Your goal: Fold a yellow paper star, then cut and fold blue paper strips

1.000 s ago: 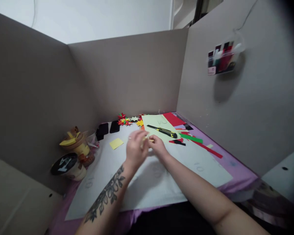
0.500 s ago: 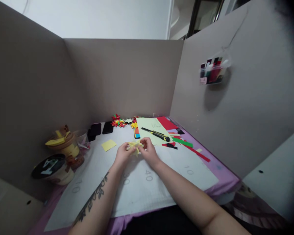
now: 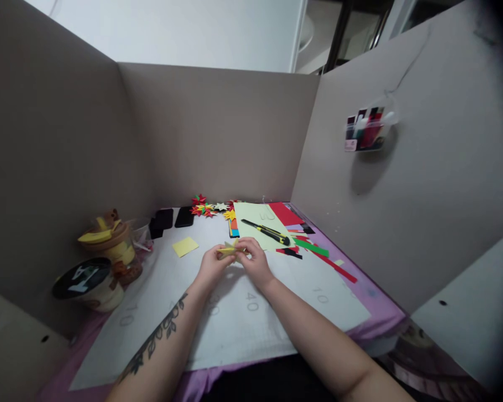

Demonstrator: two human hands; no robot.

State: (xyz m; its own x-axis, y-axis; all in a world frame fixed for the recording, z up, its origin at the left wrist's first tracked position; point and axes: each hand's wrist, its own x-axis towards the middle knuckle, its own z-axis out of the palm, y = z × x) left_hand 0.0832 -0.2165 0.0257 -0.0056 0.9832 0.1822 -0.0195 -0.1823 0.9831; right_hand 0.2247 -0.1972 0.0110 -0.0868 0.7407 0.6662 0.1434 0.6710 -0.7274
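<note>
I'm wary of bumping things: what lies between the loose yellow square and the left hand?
Nothing that I can see: the head view shows only bare white sheet between the yellow square and the left hand.

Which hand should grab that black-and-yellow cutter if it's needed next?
Probably the right hand: the cutter lies just beyond it, slightly to the right. The left hand is farther off and would reach across. Both hold the yellow folded paper, so the right must let go first.

single head view, from above forearms, facing forward and down at desk.
</note>
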